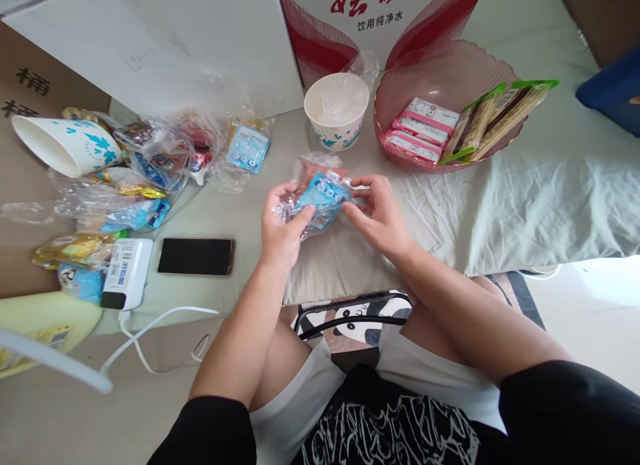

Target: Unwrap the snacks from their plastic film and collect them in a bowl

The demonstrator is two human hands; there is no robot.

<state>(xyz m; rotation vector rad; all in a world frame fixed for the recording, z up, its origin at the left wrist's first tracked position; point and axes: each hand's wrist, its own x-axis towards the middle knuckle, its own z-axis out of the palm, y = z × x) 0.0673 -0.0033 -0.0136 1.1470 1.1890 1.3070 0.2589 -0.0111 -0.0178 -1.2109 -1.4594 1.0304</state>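
Observation:
My left hand [281, 226] is closed round the left side of a clear plastic bag [309, 169], its thumb pressed on the front. In the bag, or against it, shows a blue printed packet [325, 197], with something reddish behind. My right hand [379, 216] has thumb and fingers closed at the packet's right edge. Just beyond my hands stands a white paper cup [334, 124] with blue leaf prints and crumpled clear plastic inside. To its right, a pink ribbed bowl [395, 85] holds pink-and-white packs [425, 126] and long green-edged packets [493, 122].
On the left lies a pile of wrapped snacks [163, 152] with a tipped paper cup [75, 145]. Nearer are a phone [196, 256] and a white power bank [129, 272] with a cable [165, 312]. Boxes [165, 45] line the back of the cloth-covered table [440, 218].

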